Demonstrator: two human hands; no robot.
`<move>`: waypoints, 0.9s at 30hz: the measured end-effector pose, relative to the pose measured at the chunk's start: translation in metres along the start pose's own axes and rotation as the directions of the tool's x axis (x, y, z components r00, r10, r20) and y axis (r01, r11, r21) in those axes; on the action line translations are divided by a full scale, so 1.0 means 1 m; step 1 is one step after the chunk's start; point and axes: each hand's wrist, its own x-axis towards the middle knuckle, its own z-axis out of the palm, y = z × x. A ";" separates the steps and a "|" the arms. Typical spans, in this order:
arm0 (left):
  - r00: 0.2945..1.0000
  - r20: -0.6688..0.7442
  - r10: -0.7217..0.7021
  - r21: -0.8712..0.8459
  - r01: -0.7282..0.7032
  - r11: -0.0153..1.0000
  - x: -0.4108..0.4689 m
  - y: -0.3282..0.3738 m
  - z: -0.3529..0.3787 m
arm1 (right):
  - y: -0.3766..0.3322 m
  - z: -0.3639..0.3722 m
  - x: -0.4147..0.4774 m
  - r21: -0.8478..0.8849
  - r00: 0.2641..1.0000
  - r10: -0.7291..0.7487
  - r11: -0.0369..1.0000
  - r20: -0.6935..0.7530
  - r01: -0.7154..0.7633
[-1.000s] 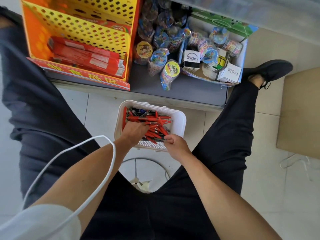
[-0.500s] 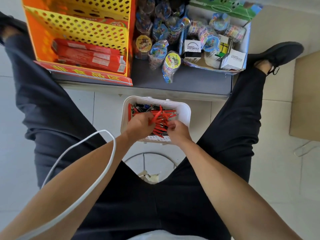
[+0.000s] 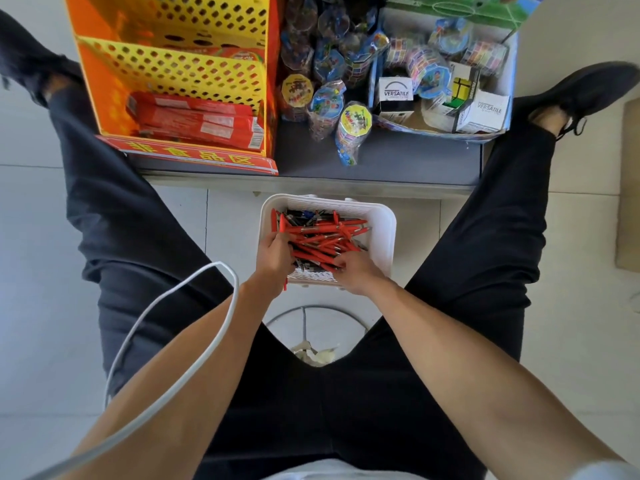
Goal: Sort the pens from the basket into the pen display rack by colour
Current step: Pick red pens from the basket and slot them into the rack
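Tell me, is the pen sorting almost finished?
Not nearly. The white basket is full of pens, mostly red with some dark ones mixed in, and no sorted pens show anywhere. Both hands are in the basket: the left hand grips a bunch of red pens, and the right hand is picking at the pile. No rack with pens in it is visible, so almost everything is left.

One white basket (image 3: pixel 384 220) of red pens (image 3: pixel 322 237) — too many to count — two hands.

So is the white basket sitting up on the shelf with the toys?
No, the white basket sits on the floor between the person's legs, below the grey shelf that holds the toys.
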 end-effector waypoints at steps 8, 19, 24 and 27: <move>0.992 0.078 -0.104 0.023 0.102 0.994 0.000 0.000 0.006 | -0.002 -0.019 -0.007 0.315 0.975 0.030 0.948 -0.220 0.042; 0.984 0.156 -0.091 0.028 0.087 0.996 -0.007 -0.002 0.002 | -0.008 -0.021 -0.022 0.805 0.997 0.049 0.593 -0.062 0.021; 0.982 0.160 -0.103 -0.051 0.112 0.992 -0.011 0.005 0.001 | -0.015 -0.021 -0.034 0.831 0.985 -0.118 0.555 0.123 -0.037; 0.985 0.158 -0.070 -0.031 0.075 0.997 -0.008 0.004 0.000 | -0.018 -0.019 -0.041 0.797 0.968 -0.165 0.601 0.190 -0.054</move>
